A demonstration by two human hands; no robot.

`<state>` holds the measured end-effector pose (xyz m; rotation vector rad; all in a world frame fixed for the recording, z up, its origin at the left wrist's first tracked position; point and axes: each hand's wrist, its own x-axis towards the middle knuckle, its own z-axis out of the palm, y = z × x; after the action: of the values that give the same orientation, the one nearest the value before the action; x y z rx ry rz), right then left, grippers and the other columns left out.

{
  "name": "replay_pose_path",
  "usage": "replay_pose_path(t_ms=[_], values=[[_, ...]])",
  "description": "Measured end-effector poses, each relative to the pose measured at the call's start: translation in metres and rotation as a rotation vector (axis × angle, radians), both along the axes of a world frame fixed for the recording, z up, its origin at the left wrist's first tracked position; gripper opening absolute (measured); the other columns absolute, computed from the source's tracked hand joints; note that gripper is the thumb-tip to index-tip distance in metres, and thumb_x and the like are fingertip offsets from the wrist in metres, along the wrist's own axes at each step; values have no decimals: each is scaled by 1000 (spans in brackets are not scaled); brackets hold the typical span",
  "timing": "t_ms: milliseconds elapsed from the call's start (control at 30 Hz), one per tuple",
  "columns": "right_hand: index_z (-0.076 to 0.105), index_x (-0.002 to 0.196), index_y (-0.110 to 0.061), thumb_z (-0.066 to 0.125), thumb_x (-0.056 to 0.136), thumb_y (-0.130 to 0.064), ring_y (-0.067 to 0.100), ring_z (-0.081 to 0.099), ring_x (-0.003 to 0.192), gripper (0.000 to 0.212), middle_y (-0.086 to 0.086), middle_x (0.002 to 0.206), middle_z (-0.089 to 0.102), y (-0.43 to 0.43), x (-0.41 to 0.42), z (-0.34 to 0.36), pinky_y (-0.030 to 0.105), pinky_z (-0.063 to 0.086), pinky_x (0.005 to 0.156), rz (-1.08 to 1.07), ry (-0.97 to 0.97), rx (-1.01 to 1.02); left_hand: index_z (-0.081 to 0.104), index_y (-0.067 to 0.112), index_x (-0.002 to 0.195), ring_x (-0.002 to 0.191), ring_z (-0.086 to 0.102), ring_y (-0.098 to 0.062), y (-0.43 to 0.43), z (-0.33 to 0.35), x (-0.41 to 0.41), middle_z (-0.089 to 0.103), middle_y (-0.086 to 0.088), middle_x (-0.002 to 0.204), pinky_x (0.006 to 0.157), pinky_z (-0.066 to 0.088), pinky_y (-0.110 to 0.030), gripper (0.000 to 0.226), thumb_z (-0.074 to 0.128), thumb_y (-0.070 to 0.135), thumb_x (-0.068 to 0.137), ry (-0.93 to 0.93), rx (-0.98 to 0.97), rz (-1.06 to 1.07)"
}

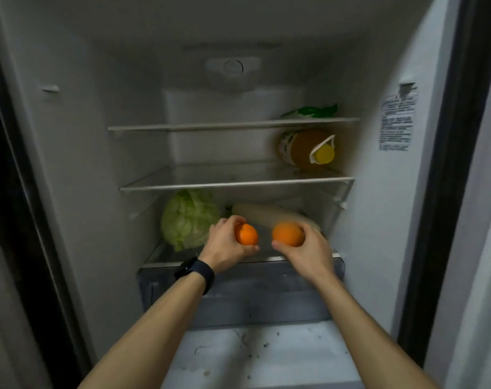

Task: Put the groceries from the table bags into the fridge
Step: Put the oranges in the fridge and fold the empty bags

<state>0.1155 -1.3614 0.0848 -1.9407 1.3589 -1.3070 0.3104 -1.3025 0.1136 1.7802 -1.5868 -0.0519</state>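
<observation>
The fridge stands open before me. My left hand (224,248) grips one orange (247,234) and my right hand (309,251) grips a second orange (287,233). Both oranges are held just above the front of the lowest glass shelf (165,252). On that shelf a green cabbage (188,217) lies at the left and a long white radish (269,216) lies behind my hands. A dark watch is on my left wrist.
A bottle of amber oil with a yellow cap (309,148) lies on the middle shelf (236,184) at the right. A green and white packet (311,111) sits on the top shelf. A grey drawer (238,299) is below the lowest shelf.
</observation>
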Motion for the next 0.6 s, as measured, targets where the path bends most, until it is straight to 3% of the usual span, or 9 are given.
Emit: replay_pose_path(t_ms=[267, 433, 600], values=[[47, 144, -20, 80, 77, -45, 31, 53, 127, 78, 8, 141, 56, -44, 0, -4, 42, 45, 103, -73, 100, 27, 48, 26, 137, 121, 46, -29, -64, -15, -13, 52, -8, 131, 101, 43, -39, 75, 80, 51, 73, -39, 91, -86], [44, 145, -24, 73, 82, -50, 30, 55, 125, 75, 7, 140, 57, -51, -6, -19, 39, 47, 98, -37, 295, 102, 42, 30, 140, 123, 42, -29, -75, -30, -17, 50, -6, 135, 100, 41, -39, 77, 77, 51, 75, -94, 200, -148], [37, 152, -23, 70, 84, -50, 32, 51, 131, 80, 9, 148, 50, -51, -5, -21, 41, 45, 102, -48, 318, 92, 36, 29, 145, 128, 37, -32, -73, -26, -16, 46, -8, 140, 101, 41, -42, 79, 74, 50, 78, -163, 244, -177]])
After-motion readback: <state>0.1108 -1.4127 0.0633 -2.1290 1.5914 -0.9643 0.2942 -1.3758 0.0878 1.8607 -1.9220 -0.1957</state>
